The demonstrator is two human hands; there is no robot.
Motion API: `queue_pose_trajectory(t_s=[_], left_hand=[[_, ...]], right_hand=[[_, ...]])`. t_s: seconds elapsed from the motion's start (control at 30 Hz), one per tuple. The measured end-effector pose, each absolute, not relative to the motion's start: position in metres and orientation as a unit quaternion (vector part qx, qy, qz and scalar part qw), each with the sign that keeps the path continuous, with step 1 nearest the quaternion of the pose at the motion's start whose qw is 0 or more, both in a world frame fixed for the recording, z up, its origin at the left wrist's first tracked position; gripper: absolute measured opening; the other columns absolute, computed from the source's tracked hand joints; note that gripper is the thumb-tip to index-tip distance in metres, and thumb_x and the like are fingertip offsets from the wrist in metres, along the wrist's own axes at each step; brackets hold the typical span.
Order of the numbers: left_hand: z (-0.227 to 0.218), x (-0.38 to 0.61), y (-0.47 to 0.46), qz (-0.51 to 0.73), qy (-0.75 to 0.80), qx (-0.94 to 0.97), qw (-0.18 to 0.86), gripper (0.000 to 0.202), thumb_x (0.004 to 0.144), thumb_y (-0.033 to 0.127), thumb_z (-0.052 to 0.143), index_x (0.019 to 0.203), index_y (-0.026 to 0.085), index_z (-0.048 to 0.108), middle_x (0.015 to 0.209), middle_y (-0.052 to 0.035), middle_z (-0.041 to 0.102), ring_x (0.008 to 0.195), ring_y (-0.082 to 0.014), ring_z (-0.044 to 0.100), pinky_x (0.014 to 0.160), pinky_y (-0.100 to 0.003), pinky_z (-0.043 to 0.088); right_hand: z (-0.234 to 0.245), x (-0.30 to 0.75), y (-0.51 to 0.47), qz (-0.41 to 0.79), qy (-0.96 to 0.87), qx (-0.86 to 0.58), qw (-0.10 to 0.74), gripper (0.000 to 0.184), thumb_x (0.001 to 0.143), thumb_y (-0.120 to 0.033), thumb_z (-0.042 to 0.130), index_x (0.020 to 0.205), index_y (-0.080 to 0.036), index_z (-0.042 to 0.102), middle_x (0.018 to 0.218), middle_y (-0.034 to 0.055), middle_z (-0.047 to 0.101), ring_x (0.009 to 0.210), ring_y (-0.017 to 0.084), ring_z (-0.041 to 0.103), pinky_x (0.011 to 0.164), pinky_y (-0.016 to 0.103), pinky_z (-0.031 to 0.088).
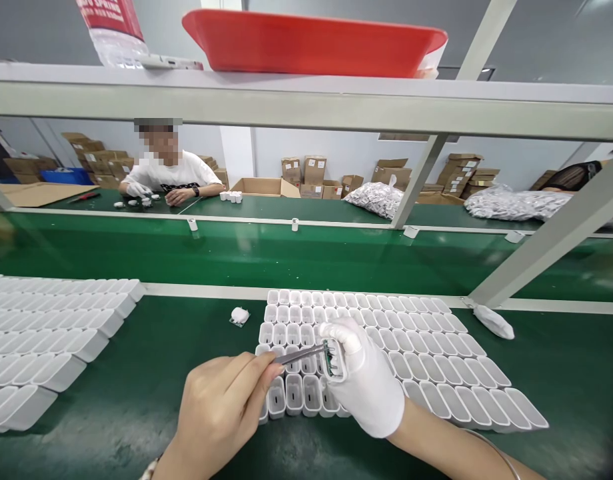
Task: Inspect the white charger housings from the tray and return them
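My left hand [221,400], bare, is closed round a pair of metal tweezers [301,354]. Their tip touches a small green circuit board [328,358] at the mouth of a white plastic case [339,360]. That case is gripped in my right hand [369,380], which wears a white glove and is tilted so the opening faces left. Below and around both hands stand rows of open white cases [294,390], partly hidden by the glove. Dark slots show in the bottoms of those on the left.
More white cases [61,370] stand in rows at left. A small board with a white lump [240,316] lies between the groups. A crumpled white item [494,322] lies at right. Overhead runs a shelf with a red tray [311,43]. A co-worker [171,175] sits across the green belt [236,253].
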State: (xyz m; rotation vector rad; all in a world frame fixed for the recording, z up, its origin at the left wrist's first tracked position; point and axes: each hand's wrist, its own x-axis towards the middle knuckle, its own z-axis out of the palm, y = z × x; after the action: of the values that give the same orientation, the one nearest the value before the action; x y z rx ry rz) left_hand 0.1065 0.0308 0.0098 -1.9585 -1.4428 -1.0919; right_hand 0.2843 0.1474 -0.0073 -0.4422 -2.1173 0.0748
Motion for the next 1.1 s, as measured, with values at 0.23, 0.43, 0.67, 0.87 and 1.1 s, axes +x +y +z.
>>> queue_pose_trajectory(t_s=[0.23, 0.43, 0.67, 0.87, 1.1], left_hand=[[0.008, 0.109, 0.03, -0.386, -0.532, -0.712, 0.247, 0.012, 0.1, 0.013, 0.053, 0.094, 0.014, 0.063, 0.06, 0.0032, 0.063, 0.043, -0.01, 0.052, 0.043, -0.024, 0.037], [0.009, 0.106, 0.031, -0.414, -0.545, -0.718, 0.124, 0.023, 0.101, 0.016, 0.05, 0.085, 0.016, 0.067, 0.059, 0.0024, 0.065, 0.044, -0.0091, 0.055, 0.044, -0.021, 0.04], [0.011, 0.107, 0.036, -0.476, -0.55, -0.686, -0.024, 0.031, 0.1, 0.02, 0.051, 0.078, 0.017, 0.072, 0.06, 0.0, 0.066, 0.046, -0.0096, 0.055, 0.041, -0.02, 0.035], [0.012, 0.108, 0.035, -0.502, -0.543, -0.665, -0.104, 0.036, 0.101, 0.023, 0.051, 0.071, 0.016, 0.07, 0.051, 0.0013, 0.057, 0.043, -0.0098, 0.046, 0.04, -0.021, 0.032], [0.01, 0.111, 0.037, -0.504, -0.564, -0.638, -0.144, 0.039, 0.098, 0.024, 0.053, 0.063, 0.015, 0.065, 0.049, 0.0018, 0.051, 0.044, -0.0086, 0.044, 0.043, -0.02, 0.031]], right_hand=[[-0.009, 0.283, 0.15, -0.049, -0.872, -0.168, 0.456, 0.052, 0.065, 0.01, 0.037, 0.106, -0.019, 0.046, 0.075, 0.0007, 0.055, 0.059, 0.016, 0.058, 0.048, 0.028, 0.055], [-0.011, 0.287, 0.15, -0.058, -0.882, -0.136, 0.447, 0.059, 0.071, 0.008, 0.041, 0.126, -0.014, 0.042, 0.079, 0.0043, 0.057, 0.062, 0.018, 0.058, 0.051, 0.03, 0.056], [-0.018, 0.289, 0.146, 0.072, -0.883, -0.152, 0.439, 0.058, 0.074, 0.005, 0.043, 0.126, -0.02, 0.042, 0.084, 0.0033, 0.058, 0.063, 0.017, 0.062, 0.054, 0.032, 0.06], [-0.015, 0.289, 0.139, 0.168, -0.854, -0.148, 0.47, 0.05, 0.075, -0.002, 0.046, 0.118, -0.026, 0.043, 0.083, -0.0001, 0.062, 0.068, 0.017, 0.07, 0.064, 0.029, 0.065], [-0.014, 0.285, 0.137, 0.218, -0.832, -0.157, 0.486, 0.045, 0.077, -0.001, 0.048, 0.112, -0.029, 0.044, 0.078, -0.0049, 0.062, 0.06, 0.012, 0.067, 0.061, 0.022, 0.062]])
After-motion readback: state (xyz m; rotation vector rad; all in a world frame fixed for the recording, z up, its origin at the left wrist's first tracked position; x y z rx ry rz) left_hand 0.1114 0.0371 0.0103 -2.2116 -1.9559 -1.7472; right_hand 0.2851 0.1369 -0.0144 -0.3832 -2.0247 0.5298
